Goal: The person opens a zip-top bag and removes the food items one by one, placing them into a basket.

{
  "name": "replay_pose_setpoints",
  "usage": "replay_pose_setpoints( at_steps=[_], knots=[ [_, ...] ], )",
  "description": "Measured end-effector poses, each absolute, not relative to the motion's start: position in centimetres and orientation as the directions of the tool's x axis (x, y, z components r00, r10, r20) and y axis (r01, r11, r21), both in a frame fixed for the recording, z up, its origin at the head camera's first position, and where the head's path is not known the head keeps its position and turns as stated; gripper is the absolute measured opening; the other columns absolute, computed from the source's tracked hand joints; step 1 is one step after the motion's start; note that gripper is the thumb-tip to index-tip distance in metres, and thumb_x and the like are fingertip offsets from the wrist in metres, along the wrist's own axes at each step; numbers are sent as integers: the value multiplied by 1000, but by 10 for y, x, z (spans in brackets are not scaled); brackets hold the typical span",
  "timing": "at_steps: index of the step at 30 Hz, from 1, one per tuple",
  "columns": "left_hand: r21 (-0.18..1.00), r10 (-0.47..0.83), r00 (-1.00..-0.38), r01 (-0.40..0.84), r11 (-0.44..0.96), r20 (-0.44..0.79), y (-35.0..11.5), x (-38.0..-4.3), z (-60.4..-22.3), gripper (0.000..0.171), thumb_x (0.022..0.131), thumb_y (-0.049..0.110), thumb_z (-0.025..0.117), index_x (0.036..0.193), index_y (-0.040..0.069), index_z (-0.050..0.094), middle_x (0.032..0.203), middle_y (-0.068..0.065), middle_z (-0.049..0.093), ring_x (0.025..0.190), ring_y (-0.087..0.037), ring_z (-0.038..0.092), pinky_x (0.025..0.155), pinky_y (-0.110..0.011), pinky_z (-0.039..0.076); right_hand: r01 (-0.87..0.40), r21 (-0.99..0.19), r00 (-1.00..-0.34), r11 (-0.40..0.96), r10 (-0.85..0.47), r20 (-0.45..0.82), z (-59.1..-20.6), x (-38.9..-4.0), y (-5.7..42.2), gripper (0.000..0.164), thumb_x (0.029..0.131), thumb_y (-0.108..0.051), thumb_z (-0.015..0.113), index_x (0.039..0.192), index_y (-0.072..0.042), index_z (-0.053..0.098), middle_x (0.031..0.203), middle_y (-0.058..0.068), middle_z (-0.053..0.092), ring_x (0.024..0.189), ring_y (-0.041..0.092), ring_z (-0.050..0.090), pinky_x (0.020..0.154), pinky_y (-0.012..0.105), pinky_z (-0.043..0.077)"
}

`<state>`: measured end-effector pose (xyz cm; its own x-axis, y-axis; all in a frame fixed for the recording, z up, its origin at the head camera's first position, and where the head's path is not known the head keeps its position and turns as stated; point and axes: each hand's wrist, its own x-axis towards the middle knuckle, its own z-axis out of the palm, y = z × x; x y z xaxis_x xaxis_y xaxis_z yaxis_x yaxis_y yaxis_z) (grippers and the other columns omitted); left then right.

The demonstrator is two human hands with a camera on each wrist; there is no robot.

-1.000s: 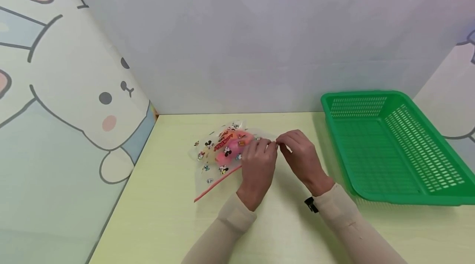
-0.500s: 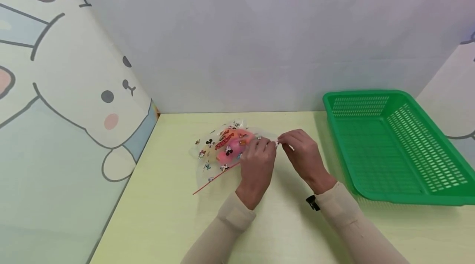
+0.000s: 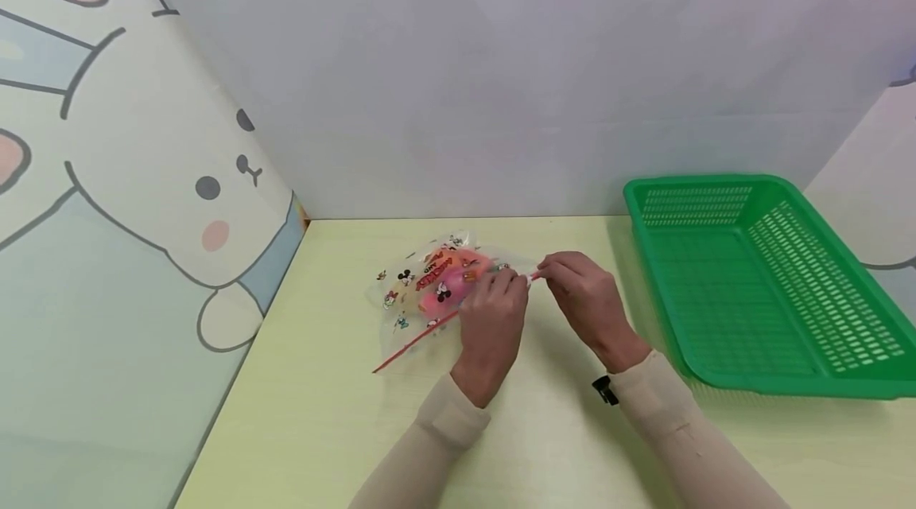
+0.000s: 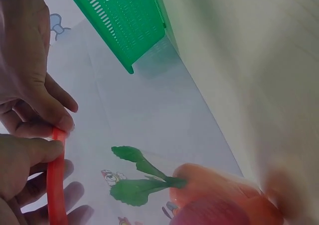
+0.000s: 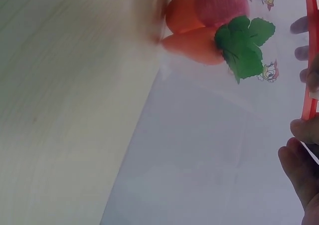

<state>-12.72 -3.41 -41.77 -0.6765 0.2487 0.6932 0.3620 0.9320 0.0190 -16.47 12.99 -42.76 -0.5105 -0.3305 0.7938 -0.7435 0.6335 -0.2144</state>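
A clear zip bag (image 3: 401, 326) with cartoon prints lies tilted on the table, its red zip strip (image 4: 56, 185) facing me. My left hand (image 3: 492, 326) pinches the strip close to its right end, by a small white slider (image 5: 313, 92). Just to the right, the fingertips of my right hand (image 3: 590, 306) pinch the strip's end corner. A short red piece shows between the two hands. Through the plastic I see an orange carrot (image 5: 194, 46) with green leaves, a round pinkish-red piece (image 5: 219, 4) and another orange piece (image 5: 182, 14).
A green plastic basket (image 3: 730, 382) with slotted walls stands on the right of the pale wooden table (image 3: 286, 429). A grey wall (image 3: 458, 95) rises behind the table, and a panel with a cartoon rabbit (image 3: 143, 175) borders its left side.
My left hand has slid slightly left along the strip, and my right hand has shifted slightly right. The gap between them has widened, showing red strip. The bag's front left corner sits slightly higher in view.
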Motion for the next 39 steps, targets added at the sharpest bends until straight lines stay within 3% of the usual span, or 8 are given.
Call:
replay_pose_setpoints(
  at_steps=[13, 20, 31, 39],
  knots=[
    [52, 240, -700, 369, 928, 673, -42, -125, -424, 17, 88, 21, 89, 102, 13, 83, 101, -1, 79, 90, -17, 75, 70, -29, 63, -776, -121, -435, 619, -385, 814, -429, -169, 134, 28, 69, 13, 91, 88, 1, 75, 95, 14, 74, 87, 30, 75, 77, 46, 64],
    [58, 226, -721, 346, 936, 655, -46, -120, -426, 18, 88, 24, 89, 102, 14, 83, 98, 0, 78, 87, -16, 76, 70, -29, 63, -789, -72, -396, 610, -415, 819, -430, -172, 134, 27, 70, 10, 91, 89, 2, 73, 94, 14, 74, 87, 30, 75, 75, 45, 64],
    [90, 216, -752, 343, 935, 622, -55, -115, -430, 19, 89, 24, 88, 105, 14, 83, 102, 0, 79, 88, -17, 76, 81, -33, 63, -767, -73, -430, 638, -425, 797, -437, -173, 139, 29, 68, 9, 93, 90, 3, 75, 93, 15, 75, 87, 31, 74, 76, 47, 63],
    [121, 202, -779, 334, 935, 594, -59, -112, -432, 23, 89, 25, 88, 108, 13, 83, 104, -1, 80, 90, -18, 77, 80, -33, 64, -761, -110, -456, 639, -407, 792, -439, -174, 142, 26, 68, 11, 92, 88, 4, 77, 92, 15, 75, 86, 31, 74, 77, 48, 63]
  ],
)
